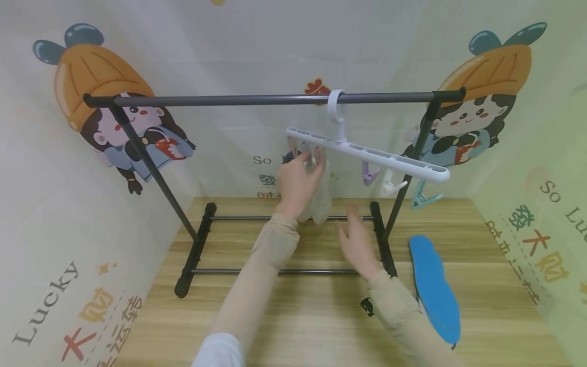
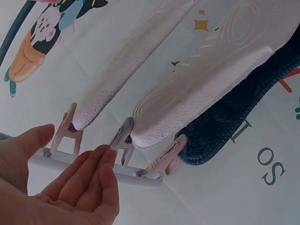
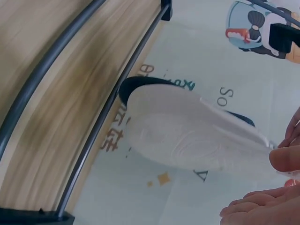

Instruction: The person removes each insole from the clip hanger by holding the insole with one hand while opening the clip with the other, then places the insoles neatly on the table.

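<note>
A white clip hanger [image 1: 367,150] hangs by its hook from the dark rack's top bar [image 1: 257,99]. At its left end, clips [image 2: 123,138] hold two white insoles [image 2: 197,93] and a dark blue one [image 2: 234,122]. My left hand [image 1: 298,178] is raised to those clips. Its fingers [image 2: 89,173] are straight and relaxed just beside the clips and grip nothing. My right hand [image 1: 355,237] hovers lower, under the hanging white insoles [image 1: 321,201], with its fingers spread and empty. In the right wrist view a white insole [image 3: 187,136] hangs just past my fingertips [image 3: 267,206].
Purple [image 1: 369,173], white [image 1: 392,186] and teal [image 1: 424,199] clips hang free along the hanger's right half. A bright blue insole [image 1: 433,288] lies on the wooden tabletop [image 1: 321,316] at the right. The rack's black base bars [image 1: 275,271] cross the table. Printed curtains wall in three sides.
</note>
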The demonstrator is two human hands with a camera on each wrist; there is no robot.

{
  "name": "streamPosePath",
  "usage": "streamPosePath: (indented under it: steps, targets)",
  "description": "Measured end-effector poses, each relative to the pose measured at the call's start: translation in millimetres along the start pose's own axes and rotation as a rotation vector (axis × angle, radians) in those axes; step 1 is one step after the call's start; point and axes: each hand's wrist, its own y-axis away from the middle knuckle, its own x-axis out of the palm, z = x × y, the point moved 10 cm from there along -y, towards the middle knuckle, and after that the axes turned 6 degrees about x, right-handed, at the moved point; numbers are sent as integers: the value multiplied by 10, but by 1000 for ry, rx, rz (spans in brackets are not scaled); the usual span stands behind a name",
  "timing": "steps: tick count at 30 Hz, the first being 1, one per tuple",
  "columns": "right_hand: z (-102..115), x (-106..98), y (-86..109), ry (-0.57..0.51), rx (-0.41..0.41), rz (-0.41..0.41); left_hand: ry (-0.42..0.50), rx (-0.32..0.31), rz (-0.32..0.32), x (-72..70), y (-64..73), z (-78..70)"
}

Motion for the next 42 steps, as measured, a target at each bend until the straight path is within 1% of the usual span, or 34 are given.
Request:
streamPosePath:
  steps: [5,12,20,25,29,34,38,42]
  targets:
    - [52,62,-57,1,7,-1,-25,-8,4,56,-59,15]
    - [91,117,-138,10,-12,-4,-25,-24,25,143,-122,47]
    - [118,175,-162,-3,-17,-11,-11,-41,-3,109,-86,32]
    - [101,226,-218,-10,-25,-15,8,-56,-10,88,-47,20]
    - [79,276,-292,-17,-18,-34,9,-58,-18,71,-29,16]
    - [84,340,-367,1,21,-61,2,-75,-29,49,-11,42]
    - [110,329,-389,26,45,-108,-17,-78,-21,46,1,30]
    - [138,298,-390,68,49,-154,-11,-75,-17,50,4,13]
